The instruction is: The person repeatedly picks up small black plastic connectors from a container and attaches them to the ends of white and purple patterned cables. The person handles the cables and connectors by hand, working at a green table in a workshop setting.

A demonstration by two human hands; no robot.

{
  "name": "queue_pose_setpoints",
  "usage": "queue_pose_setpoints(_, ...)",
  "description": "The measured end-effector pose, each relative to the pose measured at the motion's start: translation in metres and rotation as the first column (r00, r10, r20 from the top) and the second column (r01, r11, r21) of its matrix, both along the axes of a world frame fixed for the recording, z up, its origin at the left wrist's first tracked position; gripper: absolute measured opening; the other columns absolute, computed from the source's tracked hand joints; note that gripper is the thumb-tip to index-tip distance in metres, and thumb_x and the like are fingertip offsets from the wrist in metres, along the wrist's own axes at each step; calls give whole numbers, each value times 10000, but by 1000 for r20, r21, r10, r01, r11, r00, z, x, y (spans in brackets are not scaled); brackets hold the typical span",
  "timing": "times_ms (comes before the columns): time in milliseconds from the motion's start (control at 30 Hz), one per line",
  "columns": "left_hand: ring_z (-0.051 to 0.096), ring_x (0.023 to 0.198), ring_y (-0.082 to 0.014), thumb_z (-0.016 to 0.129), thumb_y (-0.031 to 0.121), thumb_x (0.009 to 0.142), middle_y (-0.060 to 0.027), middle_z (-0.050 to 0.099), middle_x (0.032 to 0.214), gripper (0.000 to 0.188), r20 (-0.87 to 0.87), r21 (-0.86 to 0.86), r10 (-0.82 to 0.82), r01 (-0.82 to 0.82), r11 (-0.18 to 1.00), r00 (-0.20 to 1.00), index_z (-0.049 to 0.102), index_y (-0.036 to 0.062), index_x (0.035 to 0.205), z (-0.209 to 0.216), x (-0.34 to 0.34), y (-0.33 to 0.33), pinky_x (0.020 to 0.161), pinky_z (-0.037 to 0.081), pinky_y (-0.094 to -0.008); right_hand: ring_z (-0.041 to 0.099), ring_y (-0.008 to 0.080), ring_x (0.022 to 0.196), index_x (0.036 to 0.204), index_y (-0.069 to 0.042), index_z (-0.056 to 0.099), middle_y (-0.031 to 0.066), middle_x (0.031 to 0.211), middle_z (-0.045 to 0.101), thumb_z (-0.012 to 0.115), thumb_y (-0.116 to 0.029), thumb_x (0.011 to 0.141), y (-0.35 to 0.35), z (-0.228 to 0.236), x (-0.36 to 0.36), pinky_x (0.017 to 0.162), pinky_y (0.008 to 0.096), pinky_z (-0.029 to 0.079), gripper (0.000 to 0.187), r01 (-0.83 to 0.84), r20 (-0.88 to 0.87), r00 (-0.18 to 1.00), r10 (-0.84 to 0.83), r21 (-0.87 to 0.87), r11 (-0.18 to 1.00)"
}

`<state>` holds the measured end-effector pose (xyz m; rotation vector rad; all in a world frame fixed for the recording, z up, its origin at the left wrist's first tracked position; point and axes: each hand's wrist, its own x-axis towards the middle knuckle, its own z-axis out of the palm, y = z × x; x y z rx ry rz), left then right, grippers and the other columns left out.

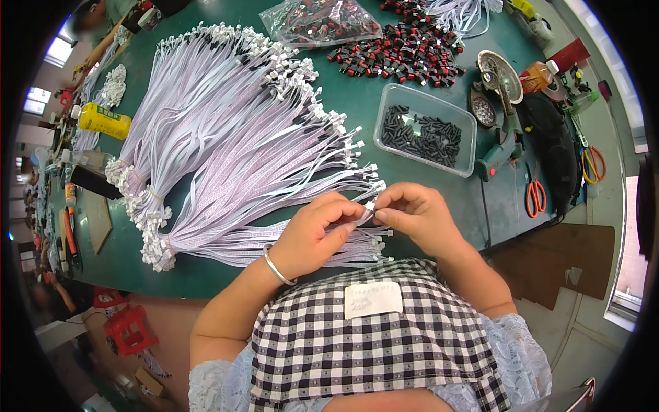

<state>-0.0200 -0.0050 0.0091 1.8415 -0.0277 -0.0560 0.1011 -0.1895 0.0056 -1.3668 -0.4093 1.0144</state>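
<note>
Bundle of flat white cables spread on the green table, left side. Left hand: thumb and forefinger together, pinching a cable near its white plug. Plug sits between the hands. Right hand: thumb and forefinger close together at the plug; can't tell if they're clamped on it. Looks like fitting or checking that plug; next move calls for steady left pinch, fine right fingertip control. Tub of black tubes just beyond.
</note>
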Motion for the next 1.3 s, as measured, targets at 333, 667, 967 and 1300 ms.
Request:
queue_pose_setpoints(333,558,787,-52,605,-26,835,-34,595,896,364,-221,-223,179,-229,948,959,502,21,1181,6,1,-8,689,459,-192,589,68,718,893,8,606,24,807,623,682,-29,802,5,7,5,634,203,483,124,-116,-48,992,114,-64,991)
queue_pose_setpoints(667,593,705,-81,647,-15,795,-52,639,832,260,15,-23,291,-291,957,957,576,27,1042,12,14,-13,641,475,-215,591,108,640,887,0,631,64,766,645,708,-71,766,13,13,15,578,253,473,160,-175,288,933,216,-161,971)
queue_pose_setpoints(967,537,730,-265,645,-32,679,-61,588,760,153,466,533,69,-342,774,882,600,66,787,-13,35,-7,657,427,-353,599,288,806,917,-47,623,90,872,614,673,-108,721,-15,43,114,722,364,485,212,88,860,252,444,-477,874)
queue_pose_setpoints(1300,551,782,-224,636,19,649,-35,598,842,230,384,648,-181,-124,752,906,650,80,870,5,12,-14,697,460,-326,600,311,845,916,-63,622,99,898,605,613,-101,742,-15,5,133,727,407,487,178,64,819,34,573,-574,816)
